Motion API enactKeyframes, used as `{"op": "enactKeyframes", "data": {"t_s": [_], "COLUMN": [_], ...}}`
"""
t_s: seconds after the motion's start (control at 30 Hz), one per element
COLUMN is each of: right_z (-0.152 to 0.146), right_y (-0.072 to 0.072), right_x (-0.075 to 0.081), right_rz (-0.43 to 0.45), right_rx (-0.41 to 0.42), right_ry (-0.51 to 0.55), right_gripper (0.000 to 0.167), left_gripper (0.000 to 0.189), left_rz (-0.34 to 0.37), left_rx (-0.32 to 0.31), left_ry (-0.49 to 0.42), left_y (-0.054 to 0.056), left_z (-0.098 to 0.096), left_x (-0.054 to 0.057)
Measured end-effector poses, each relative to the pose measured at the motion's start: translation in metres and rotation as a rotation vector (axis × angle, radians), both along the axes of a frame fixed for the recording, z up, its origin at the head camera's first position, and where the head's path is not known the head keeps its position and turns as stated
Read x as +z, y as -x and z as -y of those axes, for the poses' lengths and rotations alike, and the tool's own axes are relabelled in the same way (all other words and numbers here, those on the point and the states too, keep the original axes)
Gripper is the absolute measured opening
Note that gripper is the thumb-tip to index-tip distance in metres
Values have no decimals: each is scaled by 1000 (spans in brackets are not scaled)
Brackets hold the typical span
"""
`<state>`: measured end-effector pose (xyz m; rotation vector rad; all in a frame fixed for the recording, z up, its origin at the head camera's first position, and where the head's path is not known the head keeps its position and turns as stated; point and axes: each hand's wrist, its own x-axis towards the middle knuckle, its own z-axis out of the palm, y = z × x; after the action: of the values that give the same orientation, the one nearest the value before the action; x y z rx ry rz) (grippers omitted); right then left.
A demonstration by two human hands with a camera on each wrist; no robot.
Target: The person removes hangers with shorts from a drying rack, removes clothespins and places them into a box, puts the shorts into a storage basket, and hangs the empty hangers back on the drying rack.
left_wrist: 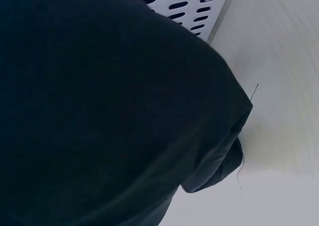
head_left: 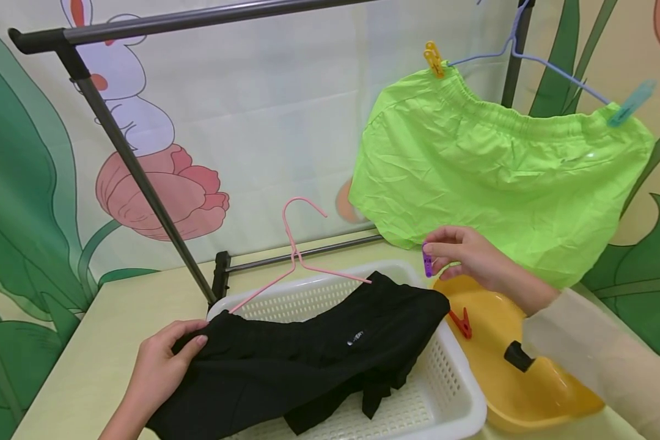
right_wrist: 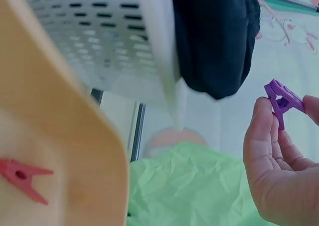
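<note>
My left hand [head_left: 162, 360] pinches the waistband corner of a pair of black shorts [head_left: 286, 360], thumb on top. The shorts spread over the white basket and fill most of the left wrist view. A pink wire hanger [head_left: 294, 250] stands up behind them, its ends at the waistband and its hook bare. My right hand [head_left: 470, 256] pinches a purple clothespin [head_left: 428, 260] between thumb and fingers, to the right of the waistband. In the right wrist view the purple clothespin [right_wrist: 282, 102] is apart from the shorts.
A white perforated basket [head_left: 475, 397] lies under the shorts. Beside it, a yellow basin [head_left: 528, 415] holds a red clothespin [head_left: 462, 322]. Bright green shorts [head_left: 500, 171] hang from a blue hanger [head_left: 561, 74] with yellow and teal clothespins. A dark rack [head_left: 198, 18] frames the back.
</note>
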<state>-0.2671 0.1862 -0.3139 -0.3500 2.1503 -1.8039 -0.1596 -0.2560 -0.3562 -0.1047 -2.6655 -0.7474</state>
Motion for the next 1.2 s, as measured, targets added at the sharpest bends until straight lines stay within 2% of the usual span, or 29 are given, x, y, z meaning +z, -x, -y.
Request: {"op": "enactKeyframes", "data": {"t_s": [0.23, 0.5, 0.77, 1.2], "right_z": [-15, -30, -44, -59], "right_y": [3, 8, 8, 7], "right_x": [-8, -18, -29, -50], "right_rz": [43, 45, 61, 91], "right_rx": [-7, -15, -4, 17], "right_ry": [-65, -164, -279, -428], "right_gripper": [35, 47, 44, 37], "left_gripper": [21, 21, 21, 20], "left_rz": [14, 13, 34, 24], "left_rx": [6, 1, 3, 3], "left_ry": [-6, -9, -10, -8], "left_y": [0, 0, 0, 0], "left_z": [0, 1, 1, 0], "left_x": [-1, -1, 0, -1]}}
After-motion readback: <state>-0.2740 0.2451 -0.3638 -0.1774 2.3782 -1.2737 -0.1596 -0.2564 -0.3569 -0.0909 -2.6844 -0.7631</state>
